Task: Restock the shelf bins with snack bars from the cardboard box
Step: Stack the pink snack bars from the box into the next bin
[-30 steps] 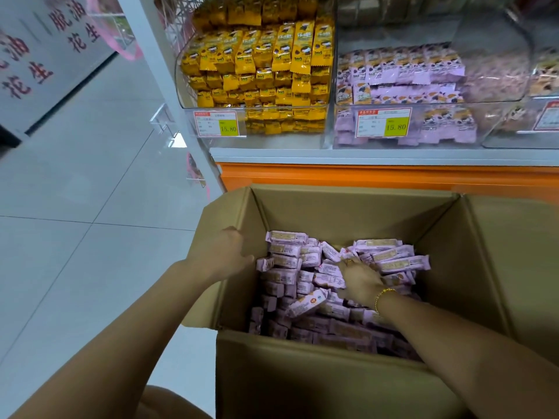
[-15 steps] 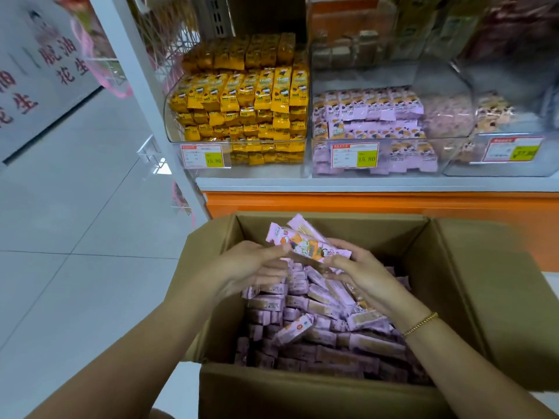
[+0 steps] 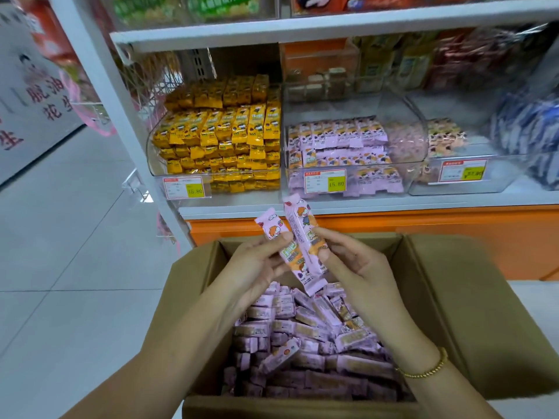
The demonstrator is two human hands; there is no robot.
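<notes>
An open cardboard box (image 3: 472, 300) sits below me, filled with several purple-wrapped snack bars (image 3: 305, 337). My left hand (image 3: 257, 264) and my right hand (image 3: 354, 267) are raised above the box, side by side. Together they hold two purple snack bars (image 3: 298, 237) upright between the fingers; one leans left, the other stands taller on the right. On the shelf behind stands a clear bin of purple bars (image 3: 341, 155), partly filled. Left of it a clear bin of yellow bars (image 3: 223, 137) is stacked high.
The white shelf edge (image 3: 332, 205) with an orange base panel (image 3: 453, 234) runs just beyond the box. More clear bins (image 3: 462, 164) sit to the right. Grey tiled floor (image 3: 60, 237) spreads to the left. A white signboard (image 3: 33, 95) stands far left.
Both hands have come up out of the box with purple bars, rising from the pile to above the box's far edge. The view has tilted up toward the shelf.
</notes>
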